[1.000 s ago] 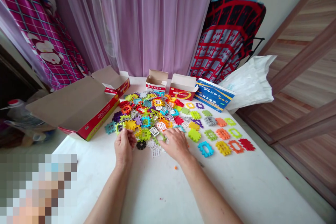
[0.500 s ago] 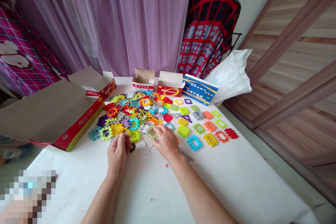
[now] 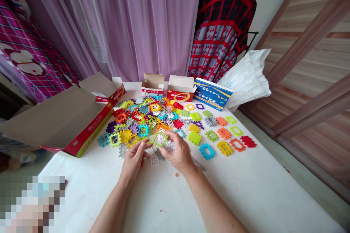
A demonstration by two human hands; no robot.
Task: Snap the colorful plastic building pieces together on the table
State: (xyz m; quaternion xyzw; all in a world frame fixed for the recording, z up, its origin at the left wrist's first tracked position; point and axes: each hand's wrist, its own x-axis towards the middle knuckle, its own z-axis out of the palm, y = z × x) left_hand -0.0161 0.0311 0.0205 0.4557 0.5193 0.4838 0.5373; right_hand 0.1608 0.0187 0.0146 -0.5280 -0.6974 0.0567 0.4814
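Note:
A heap of coloured plastic interlocking tiles (image 3: 147, 116) lies on the white table (image 3: 246, 196). My right hand (image 3: 179, 154) pinches a light green frame tile (image 3: 158, 139) just above the heap's near edge. My left hand (image 3: 133, 162) is beside it, fingers curled, with its fingertips touching the same tile's left corner. White window-shaped pieces (image 3: 154, 160) lie under and between my hands. To the right, single tiles lie in rows, among them a blue frame tile (image 3: 207, 150) and a red tile (image 3: 248, 141).
A large open red-edged carton (image 3: 62, 123) lies at the left. Two small open red boxes (image 3: 179, 89) and a blue box (image 3: 213, 94) stand at the table's far edge, beside a white bag (image 3: 246, 78). Purple curtains hang behind. A wooden wall runs along the right.
My right hand has lifted a light green frame tile off the heap. My left hand has moved right from the yellow tiles to meet it. The view has shifted slightly.

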